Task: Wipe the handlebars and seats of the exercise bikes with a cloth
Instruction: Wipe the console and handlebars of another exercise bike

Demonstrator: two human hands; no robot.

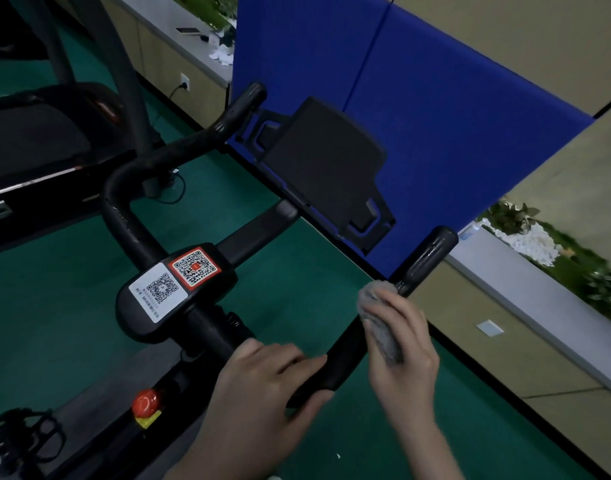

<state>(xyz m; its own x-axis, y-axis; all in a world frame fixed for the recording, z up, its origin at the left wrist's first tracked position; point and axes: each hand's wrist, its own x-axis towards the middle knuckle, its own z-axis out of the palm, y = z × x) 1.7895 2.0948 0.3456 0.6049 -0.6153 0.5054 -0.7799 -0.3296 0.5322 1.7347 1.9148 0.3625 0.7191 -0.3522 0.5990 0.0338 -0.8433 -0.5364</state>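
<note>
A black exercise-bike handlebar [131,216] curves across the middle of the view, with a right-hand bar [425,261] that ends near the blue panel. My right hand [404,344] presses a grey cloth [380,327] around that right bar, below its tip. Near the bend of the bar, my left hand [262,379] is closed around the lower part of the same handlebar. A black console [172,292] with two QR-code stickers sits at the centre of the bar, and a black tablet holder [325,168] stands beyond it. No seat is in view.
A blue padded panel [453,116] stands just behind the handlebars. A treadmill [37,140] is at the left on the green floor [55,306]. A red knob [145,402] and a pedal [23,434] sit low left. A grey ledge [539,282] with plants runs along the right.
</note>
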